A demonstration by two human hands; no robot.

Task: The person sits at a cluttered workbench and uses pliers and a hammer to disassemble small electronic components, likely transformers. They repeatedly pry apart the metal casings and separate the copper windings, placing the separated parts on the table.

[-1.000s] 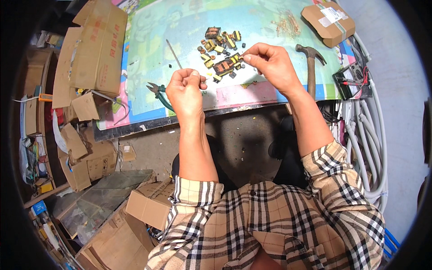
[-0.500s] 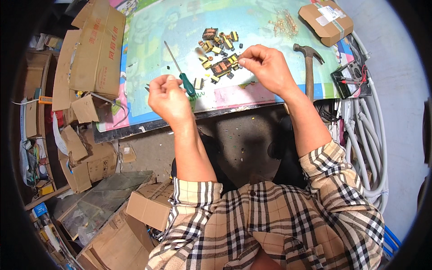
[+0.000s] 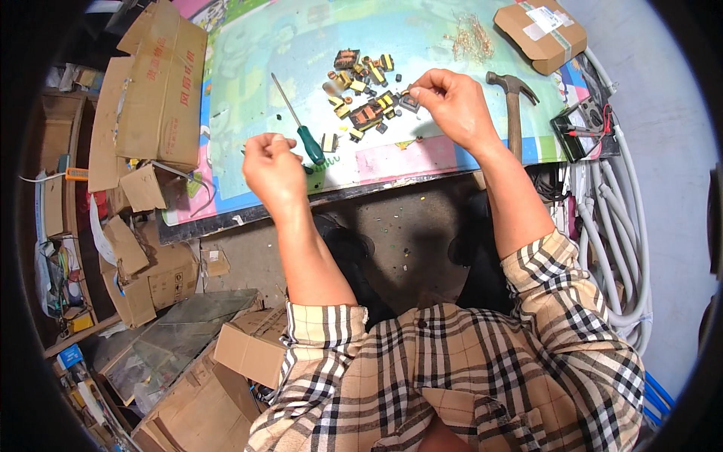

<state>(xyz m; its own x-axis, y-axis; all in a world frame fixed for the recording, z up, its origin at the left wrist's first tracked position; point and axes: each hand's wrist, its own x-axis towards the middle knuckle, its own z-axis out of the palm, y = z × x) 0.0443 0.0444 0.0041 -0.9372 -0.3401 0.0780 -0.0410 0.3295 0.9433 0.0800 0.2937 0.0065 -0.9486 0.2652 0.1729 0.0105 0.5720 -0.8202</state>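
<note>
My right hand point(image 3: 456, 109) is closed in a pinch at the right edge of a pile of small coils and transformers. At its fingertips shows a small dark piece point(image 3: 409, 103), too small to name. Beside the fingers lies a larger transformer point(image 3: 367, 114) with copper windings and yellow tape. My left hand point(image 3: 273, 167) hovers over the near left of the table, fingers curled and closed; what they hold, if anything, is hidden. Just right of it lies a screwdriver point(image 3: 310, 143) with a green handle. A yellow-and-black coil part point(image 3: 329, 142) sits by that handle.
A claw hammer point(image 3: 514, 113) lies to the right, near a multimeter point(image 3: 584, 129) with red leads. Farther back are a tangle of copper wire point(image 3: 471, 39) and a small cardboard box point(image 3: 541, 36). A tall carton point(image 3: 162, 87) stands at the table's left edge.
My right hand has drawn slightly right, away from the transformer, and a dark piece now shows at its fingertips. My left hand has shifted slightly left and down. The view has moved a little.
</note>
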